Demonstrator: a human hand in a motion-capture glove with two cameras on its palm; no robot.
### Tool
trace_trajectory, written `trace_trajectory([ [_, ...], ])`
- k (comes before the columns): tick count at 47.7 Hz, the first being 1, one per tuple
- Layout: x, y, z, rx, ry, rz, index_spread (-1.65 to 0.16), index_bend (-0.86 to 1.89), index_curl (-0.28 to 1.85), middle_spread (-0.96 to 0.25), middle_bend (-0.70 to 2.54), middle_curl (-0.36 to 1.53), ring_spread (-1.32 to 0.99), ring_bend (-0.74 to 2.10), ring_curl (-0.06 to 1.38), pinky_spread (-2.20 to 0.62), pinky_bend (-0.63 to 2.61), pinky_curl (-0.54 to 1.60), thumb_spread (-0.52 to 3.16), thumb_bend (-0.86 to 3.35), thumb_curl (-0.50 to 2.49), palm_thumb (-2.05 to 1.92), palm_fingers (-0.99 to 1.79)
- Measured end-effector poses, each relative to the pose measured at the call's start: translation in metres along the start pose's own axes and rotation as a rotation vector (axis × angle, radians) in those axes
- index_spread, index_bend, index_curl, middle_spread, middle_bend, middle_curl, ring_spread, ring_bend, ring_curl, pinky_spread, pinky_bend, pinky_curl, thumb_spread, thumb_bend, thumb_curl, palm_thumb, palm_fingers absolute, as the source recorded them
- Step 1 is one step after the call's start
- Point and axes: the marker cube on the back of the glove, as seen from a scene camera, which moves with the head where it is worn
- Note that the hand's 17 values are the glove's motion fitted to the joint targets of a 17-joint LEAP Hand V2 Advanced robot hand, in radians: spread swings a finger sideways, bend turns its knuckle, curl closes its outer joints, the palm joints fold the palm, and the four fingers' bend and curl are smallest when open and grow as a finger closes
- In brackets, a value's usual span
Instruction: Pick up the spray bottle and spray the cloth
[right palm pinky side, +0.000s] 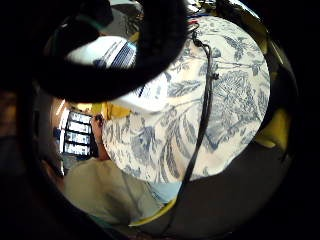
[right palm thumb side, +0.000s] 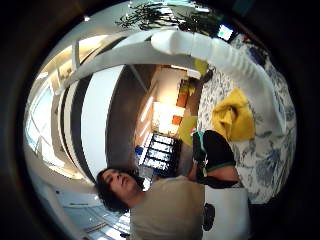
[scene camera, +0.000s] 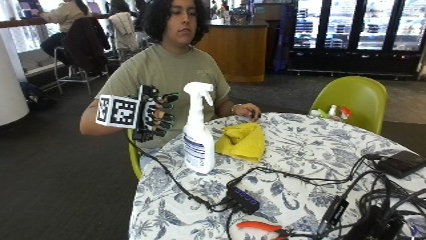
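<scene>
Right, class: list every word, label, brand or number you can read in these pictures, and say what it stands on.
Spray bottle label: dark print on white, too blurred to read.
Small bottles on the green chair: any labels too small to read.
Nothing else legible; no text can be quoted.

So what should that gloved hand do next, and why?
Probably move sideways to the spray bottle and close around its neck. The gloved right hand is raised beside it, apparently holding nothing, while the bottle stands upright on the table next to the yellow cloth.

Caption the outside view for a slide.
Gloved right hand open beside the upright spray bottle, yellow cloth lying just past it.
</scene>
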Motion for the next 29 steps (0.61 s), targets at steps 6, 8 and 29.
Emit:
trace_trajectory([
  [6,0.003,0.032,-0.015,-0.04,0.096,0.015,-0.37,0.17,0.36,-0.02,0.28,0.45,-0.06,0.5,0.39,0.15,0.56,0.42,0.91,-0.05,0.52,0.77,0.12],
  [8,0.004,0.046,-0.019,-0.03,0.133,0.019,-0.37,0.17,0.35,-0.02,0.25,0.43,-0.05,0.49,0.38,0.17,0.55,0.4,0.92,-0.05,0.51,0.74,0.12],
  [29,0.002,0.107,-0.046,0.001,0.297,0.058,-0.42,0.14,0.28,0.0,0.19,0.36,-0.02,0.4,0.32,0.21,0.5,0.36,0.95,-0.03,0.4,0.61,0.06],
])
